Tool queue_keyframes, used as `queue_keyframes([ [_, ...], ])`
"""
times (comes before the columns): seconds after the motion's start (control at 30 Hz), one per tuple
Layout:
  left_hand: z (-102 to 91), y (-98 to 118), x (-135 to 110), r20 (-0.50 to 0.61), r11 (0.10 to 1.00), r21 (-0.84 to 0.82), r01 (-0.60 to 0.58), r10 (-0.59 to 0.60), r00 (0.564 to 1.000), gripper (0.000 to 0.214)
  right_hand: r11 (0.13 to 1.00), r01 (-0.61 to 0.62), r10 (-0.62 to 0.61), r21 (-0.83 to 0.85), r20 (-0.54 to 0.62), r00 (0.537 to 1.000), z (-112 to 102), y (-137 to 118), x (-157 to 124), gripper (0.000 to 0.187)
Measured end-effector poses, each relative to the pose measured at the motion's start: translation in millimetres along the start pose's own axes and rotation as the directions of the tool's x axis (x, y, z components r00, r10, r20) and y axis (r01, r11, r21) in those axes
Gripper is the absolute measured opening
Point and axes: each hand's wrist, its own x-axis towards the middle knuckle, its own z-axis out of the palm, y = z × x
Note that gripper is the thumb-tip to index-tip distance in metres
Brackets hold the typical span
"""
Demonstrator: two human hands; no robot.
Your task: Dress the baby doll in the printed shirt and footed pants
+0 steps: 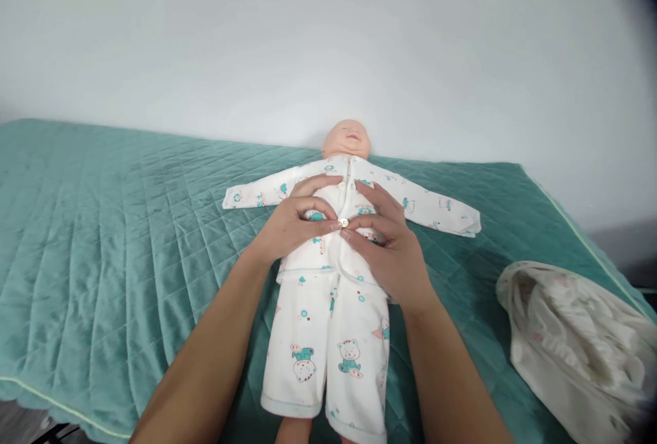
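Observation:
A baby doll [348, 137] lies on its back, dressed in a white printed jacket [436, 210] and matching trousers [354, 334]. Both sleeves stretch out to the sides. At the jacket's front, my left hand [300, 215] pinches the edge beside a round button [343, 223] between thumb and forefinger. From the other side, my right hand [387, 235] pinches at the same button, its thumb and forefinger touching the cloth. Another button [341, 185] shows higher up the opening. Whether the button is through its hole cannot be made out.
The doll rests on a green quilted cover [128, 225] over a bed or table. A white cloth bag or basket [575, 341] with fabric inside stands at the right edge. Behind runs a pale wall [256, 40].

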Motion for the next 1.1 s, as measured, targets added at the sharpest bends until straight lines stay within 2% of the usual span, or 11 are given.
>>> queue_keyframes([
  [0.2, -1.0, 1.7, -0.1, 0.011, 1.000, 0.025, 0.005, -0.005, 1.000, 0.009, 0.998, 0.044, -0.044, -0.042, 0.002, 0.999, 0.5, 0.1, 0.1, 0.005],
  [0.37, -0.7, 1.7, 0.3, 0.020, 1.000, 0.023, 0.002, -0.003, 1.000, 0.007, 1.000, 0.004, -0.005, -0.015, -0.045, 0.999, 1.3, -2.6, 1.9, 0.005],
  [0.73, 0.7, 3.5, 1.6, 0.028, 0.998, 0.059, -0.005, 0.003, 1.000, 0.007, 0.999, -0.026, 0.027, 0.028, -0.051, 0.998, 0.8, -1.9, 1.1, 0.005],
  [1.1, 1.0, -1.3, 1.5, 0.005, 1.000, 0.005, -0.020, 0.020, 1.000, 0.008, 0.998, 0.015, -0.019, -0.054, -0.089, 0.996, 3.7, -5.9, 2.3, 0.003],
])
